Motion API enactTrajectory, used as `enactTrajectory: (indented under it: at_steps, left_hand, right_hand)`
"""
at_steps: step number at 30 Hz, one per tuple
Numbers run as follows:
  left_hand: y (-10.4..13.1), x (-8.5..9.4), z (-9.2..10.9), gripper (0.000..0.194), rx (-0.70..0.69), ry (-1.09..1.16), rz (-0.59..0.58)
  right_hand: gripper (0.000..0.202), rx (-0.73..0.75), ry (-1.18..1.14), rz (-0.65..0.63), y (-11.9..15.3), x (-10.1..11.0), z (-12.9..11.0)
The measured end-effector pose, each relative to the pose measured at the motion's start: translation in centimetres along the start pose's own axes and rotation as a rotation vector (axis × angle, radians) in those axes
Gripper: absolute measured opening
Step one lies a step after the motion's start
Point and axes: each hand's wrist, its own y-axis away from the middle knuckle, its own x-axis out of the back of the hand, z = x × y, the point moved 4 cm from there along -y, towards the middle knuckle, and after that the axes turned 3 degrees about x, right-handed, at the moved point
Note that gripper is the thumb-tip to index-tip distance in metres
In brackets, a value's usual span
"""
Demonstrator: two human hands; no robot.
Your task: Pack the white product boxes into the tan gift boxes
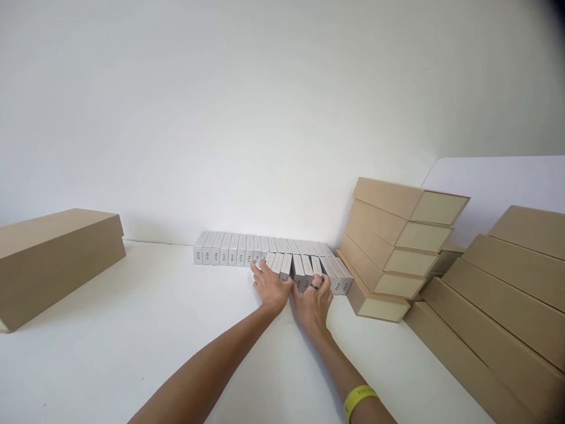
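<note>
Small white boxes (233,248) stand side by side in a long row against the wall, with a shorter front row (338,275) at its right end. My left hand (271,287) is closed around a few white boxes in the front row. Just to its right, my right hand (314,294), with a dark ring on one finger, grips a few more of them. A narrow dark gap shows between the two held groups. The thumbs of both hands nearly touch at the near side of the boxes.
Brown cardboard boxes (384,235) are stacked beside the row's right end. Further right stands another stack of long brown boxes (507,294). One large brown box (62,259) lies at the far left on the white table (132,330). A white wall (265,118) rises behind.
</note>
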Motion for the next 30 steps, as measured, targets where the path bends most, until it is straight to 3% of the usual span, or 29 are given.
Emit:
enactTrajectory:
  at_steps: [6,15,30]
  left_hand:
    - [0.0,-0.9,-0.6,0.099,0.057,0.054,0.058]
    - [0.5,-1.9,-0.2,0.086,0.056,0.065,0.173]
    - [0.8,-1.6,-1.2,0.083,-0.050,0.016,0.125]
  right_hand:
    - [0.074,-0.123,-0.060,-0.054,-0.8,-0.8,0.2]
    - [0.077,-0.190,-0.097,-0.109,-1.5,-1.5,-0.2]
    - [0.074,-0.189,-0.103,-0.175,-1.3,-0.7,-0.1]
